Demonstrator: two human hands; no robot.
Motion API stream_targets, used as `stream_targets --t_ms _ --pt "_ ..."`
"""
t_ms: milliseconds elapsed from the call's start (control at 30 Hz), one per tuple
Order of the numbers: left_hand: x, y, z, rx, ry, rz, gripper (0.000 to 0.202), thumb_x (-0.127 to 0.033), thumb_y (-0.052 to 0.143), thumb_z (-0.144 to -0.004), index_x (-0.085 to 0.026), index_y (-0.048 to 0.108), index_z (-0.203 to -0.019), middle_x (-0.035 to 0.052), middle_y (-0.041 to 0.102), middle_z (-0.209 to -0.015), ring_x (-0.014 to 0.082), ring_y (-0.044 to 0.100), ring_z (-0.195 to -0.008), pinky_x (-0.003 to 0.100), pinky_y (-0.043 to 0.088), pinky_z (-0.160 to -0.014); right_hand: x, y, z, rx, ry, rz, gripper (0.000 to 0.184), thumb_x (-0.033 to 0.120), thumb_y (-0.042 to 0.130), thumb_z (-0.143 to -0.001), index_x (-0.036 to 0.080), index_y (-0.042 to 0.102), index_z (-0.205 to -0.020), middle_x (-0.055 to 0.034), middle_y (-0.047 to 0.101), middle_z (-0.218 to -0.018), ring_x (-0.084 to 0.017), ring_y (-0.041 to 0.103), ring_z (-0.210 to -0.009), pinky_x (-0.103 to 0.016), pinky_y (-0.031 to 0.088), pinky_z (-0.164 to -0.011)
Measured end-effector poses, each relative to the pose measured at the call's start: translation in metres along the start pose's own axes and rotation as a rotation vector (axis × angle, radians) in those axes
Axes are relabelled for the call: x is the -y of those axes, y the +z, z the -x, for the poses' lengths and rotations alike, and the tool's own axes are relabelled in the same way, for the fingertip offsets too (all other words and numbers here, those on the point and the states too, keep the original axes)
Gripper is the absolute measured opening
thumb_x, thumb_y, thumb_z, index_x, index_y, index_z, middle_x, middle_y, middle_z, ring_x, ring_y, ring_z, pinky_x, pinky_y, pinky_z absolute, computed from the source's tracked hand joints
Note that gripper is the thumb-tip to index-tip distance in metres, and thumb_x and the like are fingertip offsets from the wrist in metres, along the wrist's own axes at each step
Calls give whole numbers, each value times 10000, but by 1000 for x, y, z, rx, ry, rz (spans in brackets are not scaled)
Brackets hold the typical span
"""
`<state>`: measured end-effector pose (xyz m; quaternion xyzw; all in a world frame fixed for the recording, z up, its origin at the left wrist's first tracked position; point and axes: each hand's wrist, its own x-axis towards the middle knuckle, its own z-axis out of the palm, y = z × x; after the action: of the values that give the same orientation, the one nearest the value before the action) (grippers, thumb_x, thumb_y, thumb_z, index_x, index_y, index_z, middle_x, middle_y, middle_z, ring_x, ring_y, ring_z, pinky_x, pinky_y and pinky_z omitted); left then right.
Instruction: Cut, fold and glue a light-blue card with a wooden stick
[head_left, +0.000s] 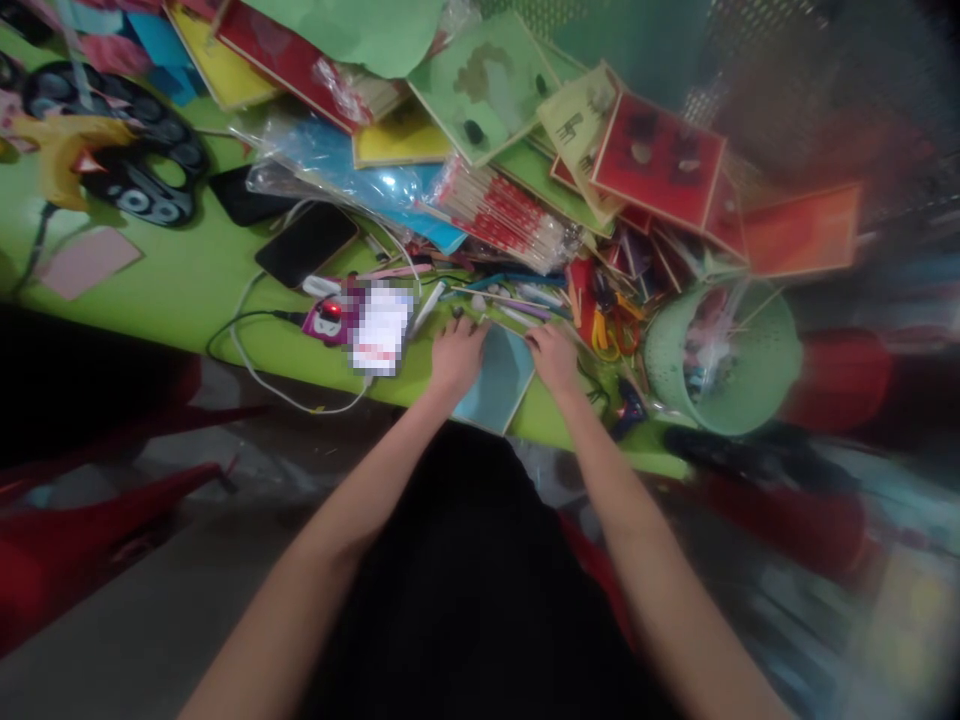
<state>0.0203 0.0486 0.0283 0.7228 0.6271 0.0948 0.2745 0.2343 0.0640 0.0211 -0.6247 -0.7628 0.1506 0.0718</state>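
A light-blue rectangular panel with pale edging [496, 385] lies near the table's front edge, tilted in the view. My left hand [456, 357] grips its upper left side, fingers bent over the edge. On the opposite side, my right hand [553, 355] is closed at the panel's upper right edge, the fingertips pressed together there. Just beyond the hands lie several pens and thin sticks [517, 300]. Orange-handled scissors [616, 330] are to the right of my right hand. A lit phone with a blurred screen [381, 330] lies to the left of my left hand.
Stacked coloured panels [660, 160] and bundled wooden sticks [510, 215] crowd the back. A green basket [780, 350] stands at right. At left are dark phones [307, 245], a white cable [259, 375], a yellow glue gun [64, 150] and a black tray [176, 150].
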Motion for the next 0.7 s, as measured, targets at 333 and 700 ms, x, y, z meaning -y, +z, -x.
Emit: stream_targets --t_ms 333,700 --pt "-4 -4 -3 54 17 -30 484 -239 415 -1025 -315 577 -1475 146 626 -1316 356 524 -1261 511 419 -1046 1 1 -1 4 17 -21 221 174 551 -992 229 764 -1001 -89 708 -982 -262 622 -956 -377 481 -863" --pt "-3 0 -3 44 39 -78 505 -256 382 -1026 -268 555 -1500 183 601 -1360 402 509 -1289 552 411 -1032 -37 -20 43 -177 225 -189 217 193 550 -976 208 764 -1010 -100 734 -1028 -261 664 -981 -382 517 -918"
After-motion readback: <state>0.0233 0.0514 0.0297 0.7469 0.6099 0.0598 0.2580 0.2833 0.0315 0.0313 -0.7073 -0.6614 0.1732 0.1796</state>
